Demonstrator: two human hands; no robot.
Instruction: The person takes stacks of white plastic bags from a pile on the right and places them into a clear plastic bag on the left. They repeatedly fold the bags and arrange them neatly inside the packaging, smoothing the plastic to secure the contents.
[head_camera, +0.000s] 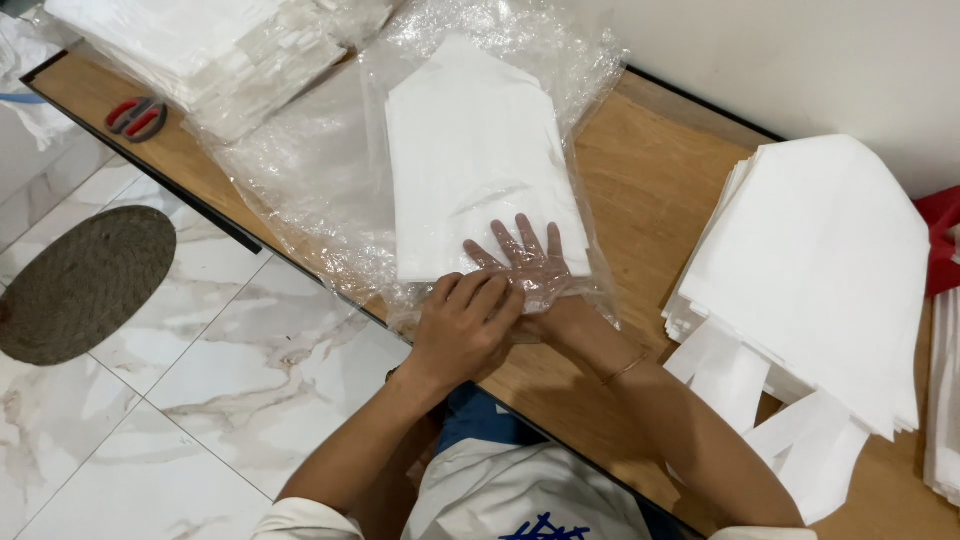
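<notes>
While the wooden tabletop (650, 190) carries a large loose pile of white sheets (820, 270) at the right and another bagged pile (200, 50) at the far left, the folded white stack (470, 160) lies in the middle, already inside the clear plastic bag (330, 170) — its near end not yet closed. The right hand (525, 262) is pushed into the bag's mouth, fingers spread flat against the stack's near edge, and the left hand (462, 325) rests beside it with fingers curled down onto the bag's rim — pressing rather than pinching, apparently. Small red scissors (137, 116) lie untouched, well apart.
</notes>
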